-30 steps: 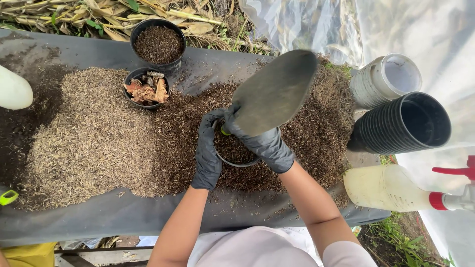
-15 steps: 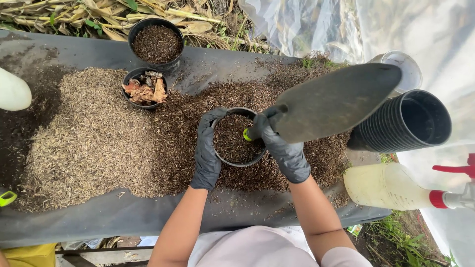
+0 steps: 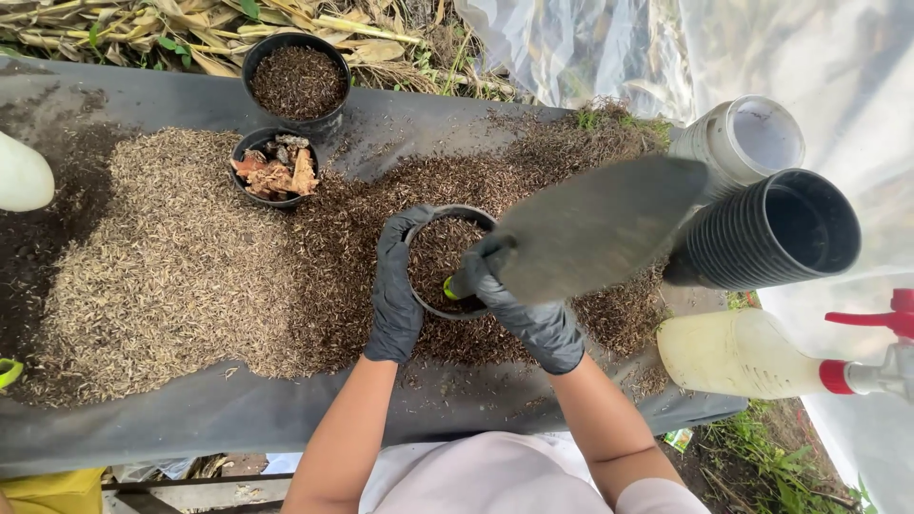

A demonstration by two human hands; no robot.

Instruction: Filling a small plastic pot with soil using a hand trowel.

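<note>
Gloved left hand (image 3: 396, 286) gripping pot (image 3: 447, 262), right hand (image 3: 528, 309) holding trowel (image 3: 595, 228)

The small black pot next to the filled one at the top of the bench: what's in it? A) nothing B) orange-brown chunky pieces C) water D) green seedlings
B: the small black pot holds orange-brown chunks, unlike the fine dark mix in the filled pot behind it.

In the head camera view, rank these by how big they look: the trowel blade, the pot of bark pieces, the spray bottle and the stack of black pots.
1. Trowel blade, though it is raised toward the camera, so unsure.
2 and 3. Spray bottle and stack of black pots: look alike, not ranked.
4. Pot of bark pieces.
</note>
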